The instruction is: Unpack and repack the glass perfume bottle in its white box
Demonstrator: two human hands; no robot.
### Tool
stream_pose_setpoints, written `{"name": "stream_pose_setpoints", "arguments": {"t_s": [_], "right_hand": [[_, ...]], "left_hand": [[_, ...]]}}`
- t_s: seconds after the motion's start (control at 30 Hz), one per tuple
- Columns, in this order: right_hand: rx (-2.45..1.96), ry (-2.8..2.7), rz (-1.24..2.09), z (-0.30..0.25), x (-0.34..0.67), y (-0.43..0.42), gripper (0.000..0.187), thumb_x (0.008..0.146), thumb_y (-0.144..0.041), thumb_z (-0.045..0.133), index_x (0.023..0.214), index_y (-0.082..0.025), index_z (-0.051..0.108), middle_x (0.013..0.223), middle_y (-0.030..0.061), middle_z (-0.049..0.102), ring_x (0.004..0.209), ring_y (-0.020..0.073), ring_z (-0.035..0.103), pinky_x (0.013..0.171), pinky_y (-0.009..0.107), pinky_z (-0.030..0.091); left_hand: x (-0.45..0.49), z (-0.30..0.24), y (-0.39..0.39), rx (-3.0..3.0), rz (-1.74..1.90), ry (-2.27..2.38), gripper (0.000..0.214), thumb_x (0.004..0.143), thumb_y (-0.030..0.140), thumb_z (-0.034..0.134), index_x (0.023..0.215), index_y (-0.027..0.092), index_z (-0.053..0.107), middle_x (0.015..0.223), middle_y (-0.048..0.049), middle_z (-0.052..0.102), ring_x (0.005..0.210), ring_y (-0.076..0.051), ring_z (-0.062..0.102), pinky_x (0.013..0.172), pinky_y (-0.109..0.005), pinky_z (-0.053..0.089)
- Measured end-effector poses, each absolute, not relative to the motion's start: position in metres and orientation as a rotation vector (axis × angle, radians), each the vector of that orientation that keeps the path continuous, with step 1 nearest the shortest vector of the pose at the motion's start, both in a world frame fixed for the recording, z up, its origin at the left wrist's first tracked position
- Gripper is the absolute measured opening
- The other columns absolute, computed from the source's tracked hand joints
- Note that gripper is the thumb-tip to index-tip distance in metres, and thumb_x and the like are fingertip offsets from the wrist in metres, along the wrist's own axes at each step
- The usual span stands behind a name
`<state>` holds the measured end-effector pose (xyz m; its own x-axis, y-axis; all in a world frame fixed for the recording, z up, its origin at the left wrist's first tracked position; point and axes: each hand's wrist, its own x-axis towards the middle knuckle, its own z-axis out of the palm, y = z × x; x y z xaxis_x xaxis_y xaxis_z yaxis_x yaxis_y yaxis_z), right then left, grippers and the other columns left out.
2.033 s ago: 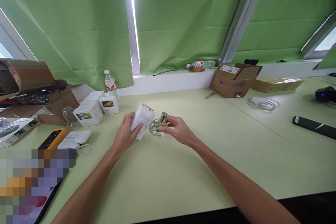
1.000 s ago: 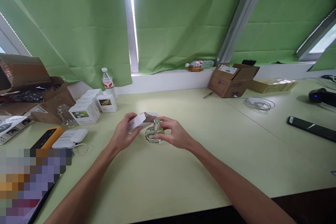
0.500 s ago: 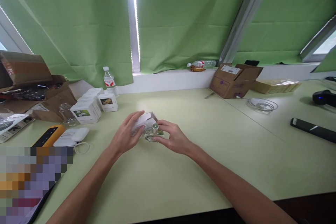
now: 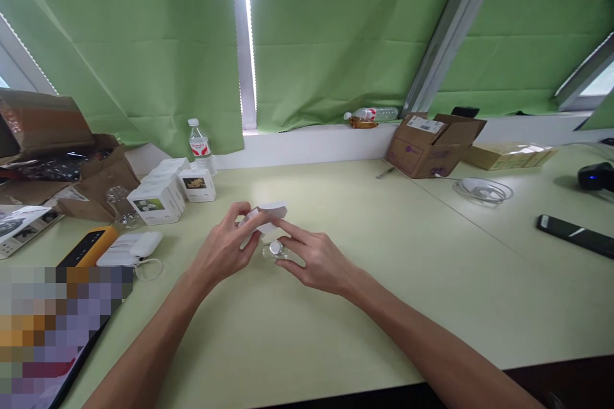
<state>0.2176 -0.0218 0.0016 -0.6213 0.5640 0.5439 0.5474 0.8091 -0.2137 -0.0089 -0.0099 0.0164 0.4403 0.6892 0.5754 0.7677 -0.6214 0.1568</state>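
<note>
My left hand (image 4: pixel 223 246) grips a white folded carton (image 4: pixel 268 209) by its lower end, just above the pale green desk (image 4: pixel 384 307). My right hand (image 4: pixel 314 262) spreads over a small glass perfume bottle (image 4: pixel 274 250) with a silver cap. Its fingers and thumb lie on either side of the bottle, but I cannot tell whether they grip it. Its index fingertip reaches close to the carton. The hand hides part of the bottle's glass body.
Left of my hands stand white product boxes (image 4: pixel 156 201), a small glass jar (image 4: pixel 118 201) and a water bottle (image 4: pixel 199 144), with torn brown cardboard (image 4: pixel 96 182) behind. A cardboard box (image 4: pixel 432 153), coiled white cable (image 4: pixel 482 190) and a dark remote (image 4: pixel 575 234) lie right.
The perfume bottle has dropped lower and tilted, its silver cap now facing me. The carton has turned and moved slightly up, and my right fingers have spread.
</note>
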Motion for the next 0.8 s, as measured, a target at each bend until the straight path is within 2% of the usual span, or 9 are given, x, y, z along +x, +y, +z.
{"name": "stream_pose_setpoints", "arguments": {"t_s": [0.2, 0.4, 0.5, 0.6, 0.67, 0.8], "right_hand": [[-0.77, -2.352, 0.155, 0.004, 0.218, -0.023, 0.019, 0.088, -0.031, 0.057, 0.103, -0.023, 0.062, 0.14, 0.0077, 0.048, 0.093, 0.0238, 0.067, 0.073, 0.038, 0.055], [-0.678, -2.121, 0.344, 0.02, 0.22, -0.025, 0.013, 0.083, -0.03, 0.063, 0.092, -0.021, 0.062, 0.131, 0.0114, 0.054, 0.114, 0.0266, 0.058, 0.093, 0.04, 0.051], [-0.672, -2.012, 0.397, 0.028, 0.221, -0.027, 0.01, 0.084, -0.03, 0.062, 0.088, -0.02, 0.061, 0.119, 0.0117, 0.059, 0.107, 0.0253, 0.059, 0.083, 0.038, 0.054], [-0.743, -1.919, 0.467, 0.034, 0.224, -0.029, 0.016, 0.086, -0.03, 0.059, 0.1, -0.023, 0.06, 0.112, 0.0085, 0.061, 0.096, 0.0213, 0.061, 0.072, 0.033, 0.056], [-0.793, -1.873, 0.488, 0.036, 0.226, -0.029, 0.021, 0.086, -0.031, 0.059, 0.106, -0.024, 0.058, 0.107, 0.0066, 0.062, 0.09, 0.0191, 0.062, 0.07, 0.032, 0.056], [-0.815, -1.849, 0.451, 0.037, 0.23, -0.027, 0.021, 0.086, -0.032, 0.059, 0.105, -0.023, 0.058, 0.1, 0.0055, 0.064, 0.084, 0.0187, 0.061, 0.071, 0.033, 0.055]], "left_hand": [[-0.011, 0.013, -0.005, -2.599, -1.044, -1.258, 0.031, 0.089, 0.017, 0.046, 0.119, 0.027, 0.047, 0.12, -0.0075, 0.054, 0.104, -0.019, 0.059, 0.08, -0.029, 0.051], [-0.011, 0.01, 0.0, -2.496, -1.093, -1.306, 0.025, 0.091, 0.027, 0.05, 0.116, 0.026, 0.051, 0.117, -0.0056, 0.062, 0.102, -0.02, 0.063, 0.083, -0.031, 0.051], [-0.012, 0.009, 0.001, -2.496, -1.09, -1.297, 0.024, 0.091, 0.029, 0.049, 0.115, 0.026, 0.053, 0.118, -0.0065, 0.062, 0.104, -0.02, 0.062, 0.084, -0.031, 0.051], [-0.012, 0.008, 0.001, -2.541, -1.063, -1.23, 0.022, 0.092, 0.026, 0.047, 0.113, 0.026, 0.055, 0.122, -0.0062, 0.06, 0.107, -0.019, 0.06, 0.086, -0.03, 0.05], [-0.01, 0.008, 0.0, -2.574, -1.038, -1.18, 0.021, 0.093, 0.024, 0.046, 0.111, 0.027, 0.056, 0.124, -0.0058, 0.058, 0.108, -0.018, 0.06, 0.087, -0.029, 0.049], [-0.006, 0.008, -0.003, -2.609, -1.021, -1.145, 0.026, 0.092, 0.022, 0.045, 0.117, 0.027, 0.054, 0.123, -0.0056, 0.06, 0.107, -0.018, 0.061, 0.087, -0.03, 0.049]]}}
